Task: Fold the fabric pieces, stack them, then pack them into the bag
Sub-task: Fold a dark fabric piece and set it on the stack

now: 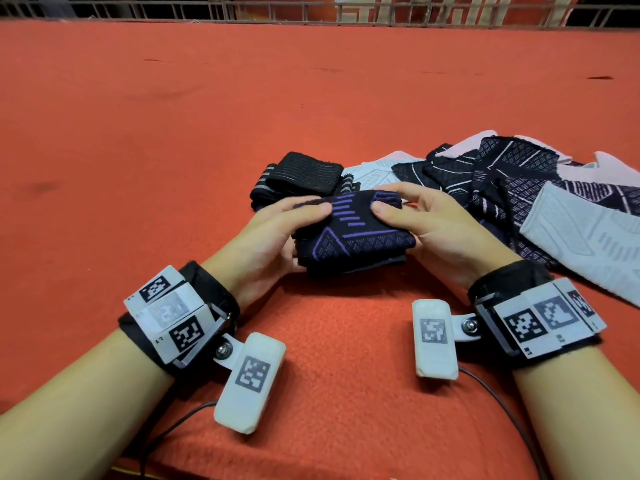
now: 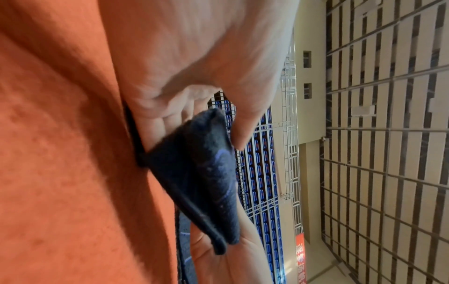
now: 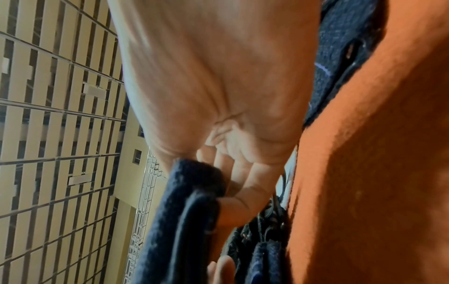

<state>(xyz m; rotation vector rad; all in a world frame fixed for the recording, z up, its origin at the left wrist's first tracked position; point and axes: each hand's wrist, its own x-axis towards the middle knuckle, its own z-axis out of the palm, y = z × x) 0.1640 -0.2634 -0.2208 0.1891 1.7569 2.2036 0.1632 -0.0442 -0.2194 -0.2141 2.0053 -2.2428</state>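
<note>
Best to keep both thumbs flat on top and squeeze the layers evenly, so the folded navy piece stays square on its way to the folded black piece just beyond, far and slightly left. Held just above the orange tabletop, near centre: left hand grasping its left edge, right hand its right, fingers curled underneath. Dark knit, purple stripes and lattice, several layers thick. Unfolded pieces heaped to the right. No bag visible.
</note>
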